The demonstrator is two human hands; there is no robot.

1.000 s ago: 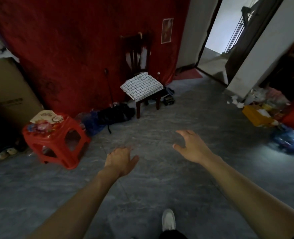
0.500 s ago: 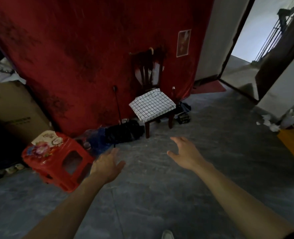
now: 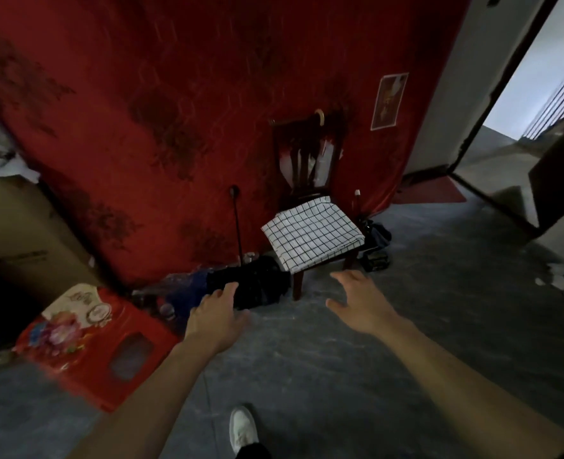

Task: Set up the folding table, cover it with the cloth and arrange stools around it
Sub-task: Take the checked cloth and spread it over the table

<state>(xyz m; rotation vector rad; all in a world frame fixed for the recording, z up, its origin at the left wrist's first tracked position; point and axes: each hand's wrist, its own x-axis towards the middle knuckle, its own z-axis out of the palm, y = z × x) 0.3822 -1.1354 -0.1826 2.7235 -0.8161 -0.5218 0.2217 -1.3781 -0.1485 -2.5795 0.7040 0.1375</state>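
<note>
Now the view has closed in on the folded white cloth with a black grid pattern [image 3: 312, 234], which lies on the seat of the dark wooden chair [image 3: 307, 167] against the red patterned wall hanging [image 3: 174, 111]. A second ago that chair sat smaller and further up the picture; it has grown and slid toward the middle, so the person has stepped nearer — one white shoe [image 3: 241, 425] shows at six o'clock on the grey floor [image 3: 340, 376].

Both hands are empty, fingers spread and apart from each other. The left hand [image 3: 219, 318] reaches forward at about nine o'clock from the right hand [image 3: 361, 303], which hangs just below the cloth's near edge, not touching it. The cloth sits at roughly twelve o'clock from the two hands.

The red plastic stool with a floral top [image 3: 85, 342] stands at eight o'clock, untouched. No folding table can be made out here, so I judge the cloth is being fetched first — table set-up and stool arranging remain undone.
</note>
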